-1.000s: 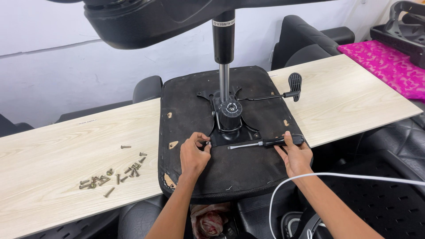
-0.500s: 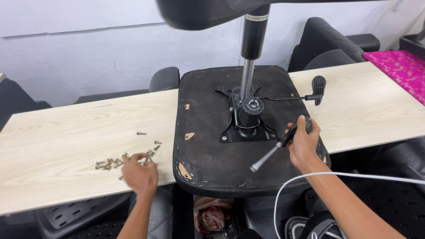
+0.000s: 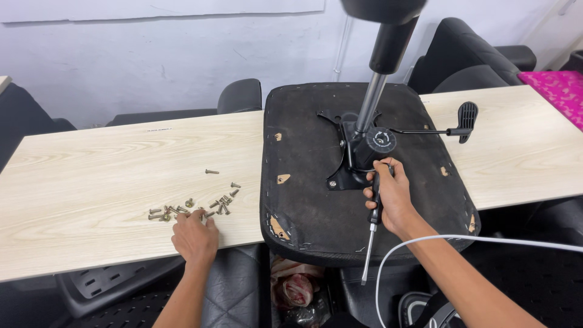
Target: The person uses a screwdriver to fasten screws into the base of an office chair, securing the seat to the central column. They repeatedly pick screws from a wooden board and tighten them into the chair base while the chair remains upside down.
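Note:
An upturned black chair seat (image 3: 316, 200) lies on a light wooden table (image 3: 91, 176), its metal mechanism plate (image 3: 355, 161) and gas-lift column (image 3: 376, 91) pointing up. My right hand (image 3: 388, 197) grips a screwdriver (image 3: 371, 243) by the handle next to the plate, shaft pointing down toward me. My left hand (image 3: 195, 237) rests at the table's near edge, fingers closed over a scatter of several screws (image 3: 194, 208); whether it holds one is hidden.
A black lever with a paddle handle (image 3: 466, 115) sticks out right of the mechanism. A white cable (image 3: 461, 240) crosses my right forearm. Black chair parts surround the table, a pink cloth (image 3: 562, 88) lies far right, and crumpled bags (image 3: 297, 291) lie below.
My left hand left the seat and moved left to the screws. My right hand lifted the screwdriver off the seat and brought it upright beside the mechanism plate. The camera swung left.

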